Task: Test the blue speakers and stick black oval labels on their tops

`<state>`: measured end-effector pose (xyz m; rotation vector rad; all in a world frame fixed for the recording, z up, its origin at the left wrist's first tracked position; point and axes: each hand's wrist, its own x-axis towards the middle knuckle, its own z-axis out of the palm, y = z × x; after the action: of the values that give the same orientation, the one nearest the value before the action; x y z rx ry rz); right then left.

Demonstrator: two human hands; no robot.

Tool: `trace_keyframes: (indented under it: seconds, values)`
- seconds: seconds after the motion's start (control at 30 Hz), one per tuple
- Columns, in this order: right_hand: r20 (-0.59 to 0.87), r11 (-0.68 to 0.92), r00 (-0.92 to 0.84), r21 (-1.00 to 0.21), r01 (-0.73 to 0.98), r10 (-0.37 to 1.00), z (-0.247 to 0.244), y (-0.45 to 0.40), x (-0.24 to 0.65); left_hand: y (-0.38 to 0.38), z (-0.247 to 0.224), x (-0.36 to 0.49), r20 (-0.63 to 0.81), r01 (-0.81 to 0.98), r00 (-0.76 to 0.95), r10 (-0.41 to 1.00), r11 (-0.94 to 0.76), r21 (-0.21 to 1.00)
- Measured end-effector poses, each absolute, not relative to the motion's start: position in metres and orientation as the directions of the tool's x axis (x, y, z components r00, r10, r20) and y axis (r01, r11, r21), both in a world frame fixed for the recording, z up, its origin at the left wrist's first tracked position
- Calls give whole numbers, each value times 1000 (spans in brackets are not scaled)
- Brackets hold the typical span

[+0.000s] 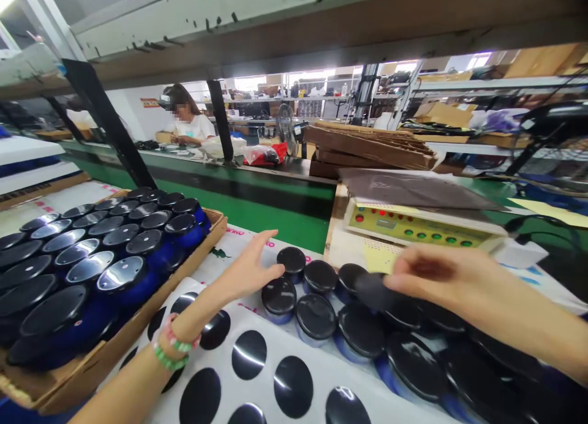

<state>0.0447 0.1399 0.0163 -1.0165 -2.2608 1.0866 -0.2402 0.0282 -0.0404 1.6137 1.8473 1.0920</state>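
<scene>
Blue jars with glossy black lids (321, 307) stand close together on a white sheet along the bench. My left hand (250, 271) is open, its fingers spread just beside the nearest jars and holding nothing. My right hand (436, 271) pinches a thin, round black sticker (374, 291) above the jars, and motion blur softens both. Several matching black stickers (248, 354) lie on a white backing sheet (271, 393) in front of me. A few circles on that sheet are partly hidden by my left forearm.
A cardboard tray (114, 295) packed with more blue jars sits at the left. Behind the jars stands a yellow-green control panel (413, 225). Beyond a green conveyor (257, 209), a co-worker (190, 121) sits at the far bench. A shelf (294, 32) spans overhead.
</scene>
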Motion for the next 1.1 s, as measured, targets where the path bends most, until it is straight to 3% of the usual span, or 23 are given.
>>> trace_keyframes:
  seconds: [0.07,0.13,0.37,1.1]
  values:
    - [-114,181,-685,-922,343,720,15,151,-15,39,-54,-252,89,538,-175,981,20,842]
    - [-181,6,-716,-968,251,674,1,159,-60,44,-65,-250,63,464,-116,991,-2,886]
    - [-275,-131,-703,-959,253,656,-44,170,-94,48,-69,-240,72,252,-55,996,-56,966]
    - [-189,146,-672,-900,410,716,-49,169,-99,45,-72,-239,-54,336,-140,989,98,937]
